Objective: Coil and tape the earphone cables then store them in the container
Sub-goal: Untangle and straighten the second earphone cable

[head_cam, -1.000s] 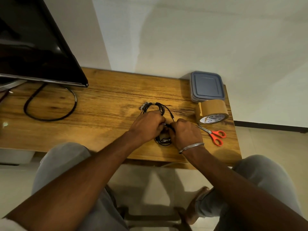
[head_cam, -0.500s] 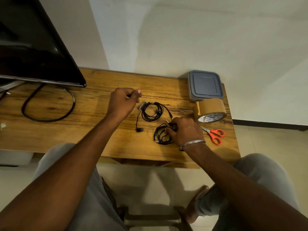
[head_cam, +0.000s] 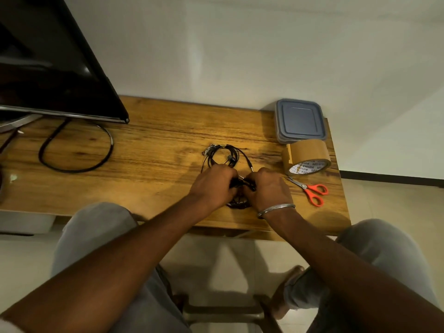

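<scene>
1. The left hand (head_cam: 213, 186), raised over the wooden table (head_cam: 149, 150) half a second ago, has come back down beside the right hand (head_cam: 270, 188).
2. Both hands now pinch the nearer black earphone cable bundle (head_cam: 237, 204) again.

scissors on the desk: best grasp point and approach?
Probably the orange handle loops of the scissors: they lie flat, at the end nearer the person, clear of the tape roll. Come from above on the right; the closed blades point towards the right hand.
</scene>
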